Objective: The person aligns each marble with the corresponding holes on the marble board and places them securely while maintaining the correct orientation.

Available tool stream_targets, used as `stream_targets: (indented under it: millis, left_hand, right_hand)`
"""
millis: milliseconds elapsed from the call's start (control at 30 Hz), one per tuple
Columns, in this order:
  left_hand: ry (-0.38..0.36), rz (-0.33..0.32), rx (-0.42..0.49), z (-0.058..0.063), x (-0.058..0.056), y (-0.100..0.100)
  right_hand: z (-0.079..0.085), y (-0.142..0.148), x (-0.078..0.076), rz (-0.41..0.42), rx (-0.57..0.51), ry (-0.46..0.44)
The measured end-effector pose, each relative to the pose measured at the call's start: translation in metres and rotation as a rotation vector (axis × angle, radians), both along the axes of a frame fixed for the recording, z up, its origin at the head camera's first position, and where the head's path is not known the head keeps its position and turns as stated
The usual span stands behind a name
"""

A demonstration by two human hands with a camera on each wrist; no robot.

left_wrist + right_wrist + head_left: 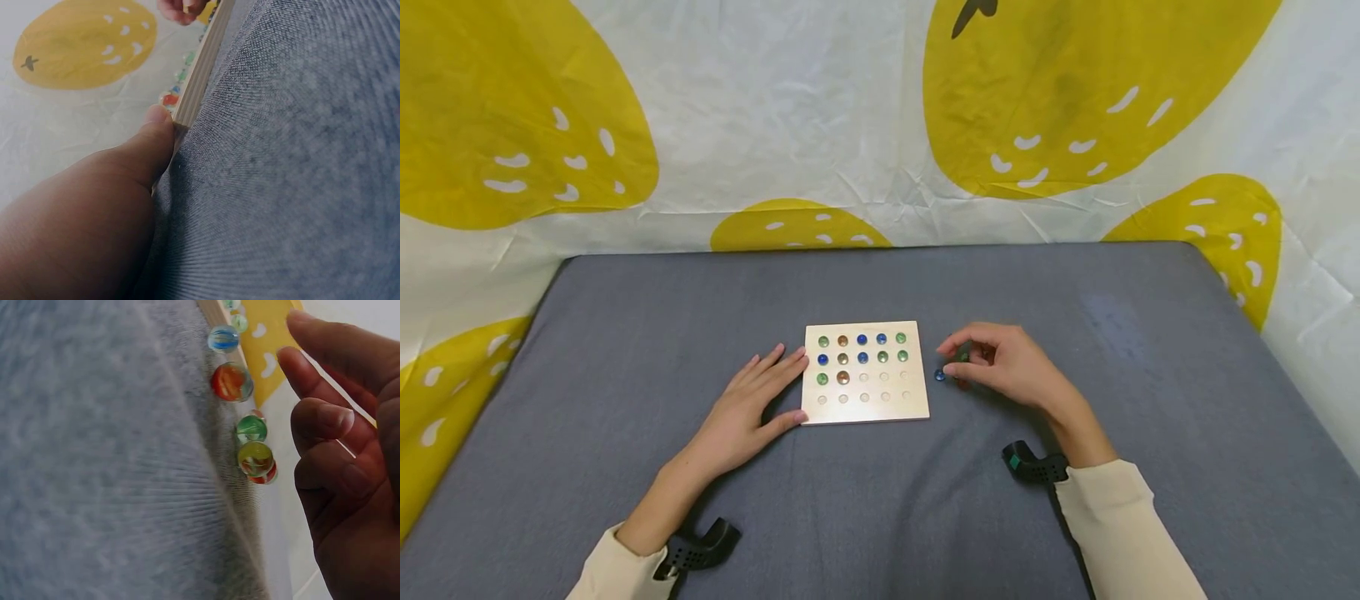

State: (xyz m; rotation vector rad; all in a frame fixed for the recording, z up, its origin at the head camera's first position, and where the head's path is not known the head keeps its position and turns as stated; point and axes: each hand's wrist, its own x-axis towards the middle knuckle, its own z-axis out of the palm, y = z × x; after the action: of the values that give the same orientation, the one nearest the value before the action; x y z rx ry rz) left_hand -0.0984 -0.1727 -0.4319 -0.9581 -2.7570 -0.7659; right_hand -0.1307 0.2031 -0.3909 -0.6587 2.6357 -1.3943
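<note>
A pale wooden board [850, 412] with round hollows lies on the cloth. Glass marbles fill its two back rows and two hollows at the left of the third; the front row shows bare hollows. My left hand [741, 417] lies flat, fingertips and thumb against the board's left edge. Beyond the right edge, my right hand [1007, 362] hovers over loose marbles, thumb and index finger apart with nothing between them. In the right wrist view a blue marble [224, 339], an orange-red marble [232, 382], a green marble [252, 429] and a yellowish marble [255, 458] lie near its fingers.
A grey cloth [662, 308] covers the table, with soft creases in front of the board. Behind it hangs a white curtain [790, 100] with yellow fruit shapes. Each wrist carries a black camera mount, the left one [703, 546] close over the cloth.
</note>
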Motion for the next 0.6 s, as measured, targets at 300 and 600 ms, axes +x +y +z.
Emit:
stream_targets:
  millis: [300, 600]
  left_hand:
    - [-0.003, 0.004, 0.000, -0.0006, 0.0003, -0.0003]
    - [-0.006, 0.005, 0.005, 0.0005, 0.0005, 0.0012]
  right_hand:
    - [-0.0040, -0.0047, -0.0004, 0.043, 0.074, 0.059]
    - [-0.0041, -0.0069, -0.0001, 0.032, 0.130, 0.063]
